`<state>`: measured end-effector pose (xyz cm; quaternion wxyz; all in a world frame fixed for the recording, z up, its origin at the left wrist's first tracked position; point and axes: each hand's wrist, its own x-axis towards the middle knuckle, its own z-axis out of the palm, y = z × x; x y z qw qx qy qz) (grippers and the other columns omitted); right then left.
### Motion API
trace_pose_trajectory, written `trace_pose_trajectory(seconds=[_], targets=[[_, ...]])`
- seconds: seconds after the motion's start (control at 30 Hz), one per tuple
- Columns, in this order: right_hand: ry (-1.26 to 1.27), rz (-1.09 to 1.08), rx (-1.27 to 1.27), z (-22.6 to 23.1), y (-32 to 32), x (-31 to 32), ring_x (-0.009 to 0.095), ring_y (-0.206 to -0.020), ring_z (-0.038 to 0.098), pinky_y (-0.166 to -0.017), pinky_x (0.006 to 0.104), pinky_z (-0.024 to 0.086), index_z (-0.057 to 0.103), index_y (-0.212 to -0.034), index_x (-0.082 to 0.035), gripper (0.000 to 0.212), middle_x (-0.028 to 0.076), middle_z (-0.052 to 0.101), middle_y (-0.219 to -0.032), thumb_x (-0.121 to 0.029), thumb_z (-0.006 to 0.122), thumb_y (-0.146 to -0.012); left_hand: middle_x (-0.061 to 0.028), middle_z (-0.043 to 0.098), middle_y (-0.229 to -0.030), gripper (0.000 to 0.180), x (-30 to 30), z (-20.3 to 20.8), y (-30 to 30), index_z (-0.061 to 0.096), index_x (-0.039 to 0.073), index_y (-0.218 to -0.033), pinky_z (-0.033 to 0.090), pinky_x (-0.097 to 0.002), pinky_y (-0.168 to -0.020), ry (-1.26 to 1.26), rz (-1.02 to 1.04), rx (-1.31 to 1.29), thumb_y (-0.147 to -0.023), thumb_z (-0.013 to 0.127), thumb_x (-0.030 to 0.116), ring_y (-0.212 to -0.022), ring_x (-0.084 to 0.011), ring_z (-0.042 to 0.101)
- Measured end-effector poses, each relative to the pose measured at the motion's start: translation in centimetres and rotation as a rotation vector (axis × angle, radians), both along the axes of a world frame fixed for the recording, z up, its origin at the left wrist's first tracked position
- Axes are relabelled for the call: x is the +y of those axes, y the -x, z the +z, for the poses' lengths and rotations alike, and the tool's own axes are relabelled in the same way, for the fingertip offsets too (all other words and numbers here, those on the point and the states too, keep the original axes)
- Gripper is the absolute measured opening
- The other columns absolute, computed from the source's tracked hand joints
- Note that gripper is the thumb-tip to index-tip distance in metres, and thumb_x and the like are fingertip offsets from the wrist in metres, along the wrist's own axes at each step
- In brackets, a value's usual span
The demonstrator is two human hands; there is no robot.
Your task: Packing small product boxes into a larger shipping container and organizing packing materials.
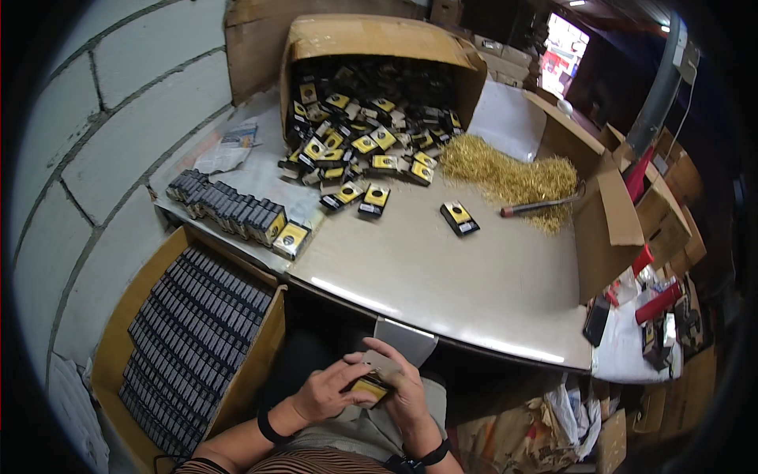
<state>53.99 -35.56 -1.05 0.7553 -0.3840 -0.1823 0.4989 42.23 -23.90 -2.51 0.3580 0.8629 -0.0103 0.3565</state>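
Note:
Above my lap, at the table's near edge, both hands hold one small black and yellow box (pixel 369 386). A grey-brown cardboard piece at its upper end, perhaps a flap, shows between my fingers. My left hand (pixel 325 393) grips the box from the left with bent fingers. From the right, my right hand (pixel 406 389) wraps round it, its fingers reaching over the top. Most of the box is covered by my fingers. On the table ahead, a similar box (pixel 459 219) lies alone. Further back, many more boxes (pixel 371 150) spill in a heap from a large carton (pixel 379 31) on its side.
A row of boxes (pixel 229 207) stands along the table's left edge. Below it, an open carton (pixel 276 328) holds packed rows of boxes. Gold shredded strands (pixel 513 178) and a dark-handled tool (pixel 537 208) lie at right, beside a cardboard panel (pixel 600 237). A black phone (pixel 597 321) rests near the right corner.

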Motion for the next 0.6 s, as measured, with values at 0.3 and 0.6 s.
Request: trace_pose_trajectory(seconds=[0.3, 0.6], targets=[[0.072, -0.138, -0.092, -2.3, 0.5, -0.8, 0.016, -0.095, 0.064, -0.086, 0.0263, 0.050, 0.067, -0.106, 0.003, 0.020, 0.012, 0.069, -0.105, -0.009, 0.060, -0.092, -0.0101, 0.064, -0.080, 0.052, -0.4, -1.2, 0.5, 0.052, -0.001, -0.110, 0.049, -0.0235, -0.052, 0.487, 0.042, 0.108, -0.072, 0.083, 0.017, -0.061, -0.0126, 0.061], [0.310, -0.188, -0.418, -2.6, -0.1, -1.2, 0.009, -0.084, 0.062, -0.076, 0.0222, 0.050, 0.071, -0.099, 0.000, 0.016, 0.005, 0.071, -0.092, -0.003, 0.067, -0.084, -0.0038, 0.060, -0.064, 0.069, -0.2, -0.5, 0.4, 0.049, -0.001, -0.125, 0.040, -0.0192, -0.047, 0.380, 0.050, 0.206, -0.069, 0.085, 0.019, -0.053, -0.0040, 0.049]])
